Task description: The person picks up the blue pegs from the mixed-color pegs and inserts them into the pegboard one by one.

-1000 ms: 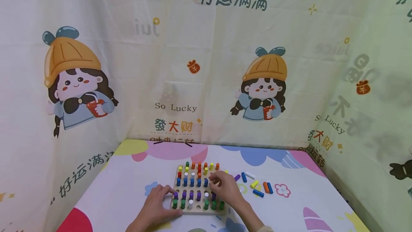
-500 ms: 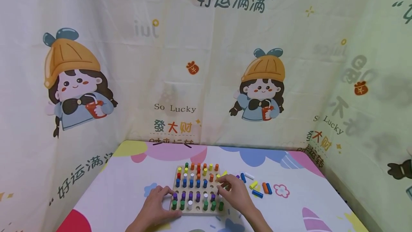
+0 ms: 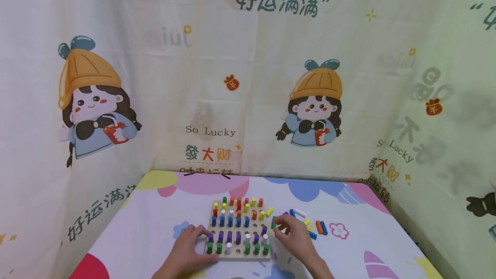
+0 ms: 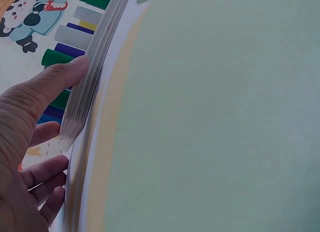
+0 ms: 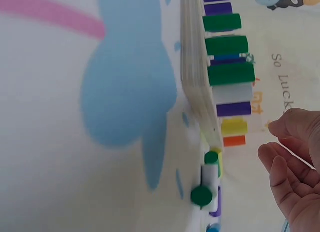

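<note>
A wooden pegboard (image 3: 242, 258) carries rows of coloured pegs, with some holes bare. My left hand (image 3: 187, 246) holds its near left corner; in the left wrist view the thumb (image 4: 65, 74) presses the board's edge. Just off the right edge hovers my right hand (image 3: 294, 234), thumb and index apart, beside a green peg (image 3: 274, 222). Nothing shows between the right fingers (image 5: 281, 127) in the right wrist view. A purple peg (image 3: 264, 230) and a white peg (image 3: 265, 239) stand in the board's rightmost column.
Loose pegs lie right of the board: a yellow one (image 3: 270, 211), a white one (image 3: 300, 212), an orange one (image 3: 319, 227) and several blue ones (image 3: 324, 227). Printed cloth (image 3: 240, 98) hangs behind the patterned tabletop (image 3: 348, 253).
My right hand has drawn back to the right from above the board toward the loose pegs. The purple peg at the right edge is now uncovered. The left hand stays on the corner.
</note>
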Available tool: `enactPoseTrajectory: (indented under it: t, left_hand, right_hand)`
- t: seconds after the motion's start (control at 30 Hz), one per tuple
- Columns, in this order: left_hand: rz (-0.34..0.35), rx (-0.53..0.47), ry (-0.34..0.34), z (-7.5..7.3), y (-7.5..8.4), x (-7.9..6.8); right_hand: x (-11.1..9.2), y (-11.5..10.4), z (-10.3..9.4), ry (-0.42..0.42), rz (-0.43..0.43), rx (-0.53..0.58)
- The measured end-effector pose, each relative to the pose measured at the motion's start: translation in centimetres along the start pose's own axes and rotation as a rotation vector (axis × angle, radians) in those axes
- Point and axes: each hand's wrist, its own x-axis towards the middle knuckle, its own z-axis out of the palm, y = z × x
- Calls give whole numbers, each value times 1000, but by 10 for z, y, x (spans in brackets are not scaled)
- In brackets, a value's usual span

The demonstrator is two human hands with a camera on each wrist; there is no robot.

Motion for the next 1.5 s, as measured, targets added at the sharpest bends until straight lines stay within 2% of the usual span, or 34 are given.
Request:
enactPoseTrajectory:
  t: [0.13,0.43,0.57,0.93,1.17,1.5]
  left_hand:
    - [-3,-1,-2,0,0,0]
    - [16,6,9,0,-1,0]
    - [19,14,11,0,-1,0]
    - [24,25,24,4,-1,-2]
    - [27,26,28,4,-2,0]
    - [18,16,15,4,-2,0]
  right_hand:
    - [-3,9,-3,25,19,-11]
    - [-9,30,-17,137,37,-29]
    - [-11,38,-23,144,42,-21]
    - [-22,62,-36,166,46,-89]
    - [-22,74,-43,209,28,-94]
    - [-20,83,-51,162,137,-181]
